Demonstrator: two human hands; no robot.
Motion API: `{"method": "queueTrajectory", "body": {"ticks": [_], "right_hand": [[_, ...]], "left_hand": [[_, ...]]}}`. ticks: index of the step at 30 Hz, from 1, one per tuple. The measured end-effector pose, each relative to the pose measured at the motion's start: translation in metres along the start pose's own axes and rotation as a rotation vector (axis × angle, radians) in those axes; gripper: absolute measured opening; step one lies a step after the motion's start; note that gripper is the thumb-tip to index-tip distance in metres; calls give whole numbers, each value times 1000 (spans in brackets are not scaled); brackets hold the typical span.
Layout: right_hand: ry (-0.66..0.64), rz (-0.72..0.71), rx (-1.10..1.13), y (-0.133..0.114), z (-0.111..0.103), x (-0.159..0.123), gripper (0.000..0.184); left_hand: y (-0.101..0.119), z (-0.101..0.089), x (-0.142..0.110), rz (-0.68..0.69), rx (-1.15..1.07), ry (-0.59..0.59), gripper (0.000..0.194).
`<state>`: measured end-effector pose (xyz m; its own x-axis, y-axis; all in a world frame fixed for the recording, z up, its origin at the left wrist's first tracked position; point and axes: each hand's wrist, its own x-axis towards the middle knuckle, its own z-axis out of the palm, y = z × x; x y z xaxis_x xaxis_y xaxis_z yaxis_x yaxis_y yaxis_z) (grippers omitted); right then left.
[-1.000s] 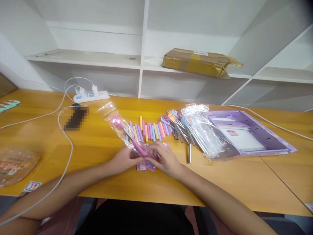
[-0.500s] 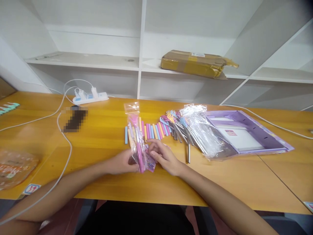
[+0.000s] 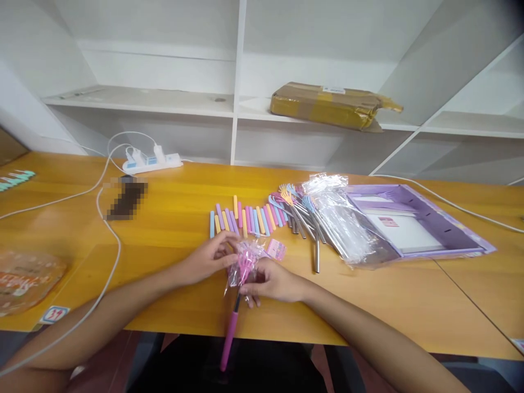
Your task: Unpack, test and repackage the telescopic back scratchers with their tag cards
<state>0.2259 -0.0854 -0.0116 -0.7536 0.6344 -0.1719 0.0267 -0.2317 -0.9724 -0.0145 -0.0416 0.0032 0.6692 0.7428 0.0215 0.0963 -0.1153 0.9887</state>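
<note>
A pink back scratcher points its handle down toward me, past the table's front edge. My right hand is closed around its shaft, just below the claw head. Crumpled clear plastic bag film surrounds the claw. Fingers of my left hand are curled at the film's left side, gripping it. A small pink printed card lies just beyond my right hand. Beyond both hands is a row of pastel handle tubes in pink, yellow, blue and purple.
Several back scratchers with metal shafts lie to the right, beside a stack of clear plastic bags. Farther right is a purple open box. A power strip with white cables sits back left. A taped carton rests on the shelf.
The back scratcher has turned, its handle now toward me and its claw between my hands. My right hand has taken hold of the shaft, and the bag has bunched up around the claw.
</note>
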Motion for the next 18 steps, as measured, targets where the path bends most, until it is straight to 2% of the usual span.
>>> {"method": "queueTrajectory", "body": {"ticks": [2, 6, 11, 15, 18], "right_hand": [[-26, 20, -27, 0, 4, 0, 46], [-37, 48, -73, -8, 3, -1, 47], [-62, 78, -131, -12, 2, -1, 46], [-40, 47, -145, -6, 5, -1, 45], [-27, -9, -207, -3, 1, -4, 43]], "left_hand": [[-7, -1, 3, 44, -49, 50, 54], [-11, -2, 6, 87, -146, 40, 66], [-7, -2, 5, 104, -106, 32, 46], [-2, 0, 5, 104, -139, 14, 39], [1, -2, 5, 112, -117, 81, 33]]}}
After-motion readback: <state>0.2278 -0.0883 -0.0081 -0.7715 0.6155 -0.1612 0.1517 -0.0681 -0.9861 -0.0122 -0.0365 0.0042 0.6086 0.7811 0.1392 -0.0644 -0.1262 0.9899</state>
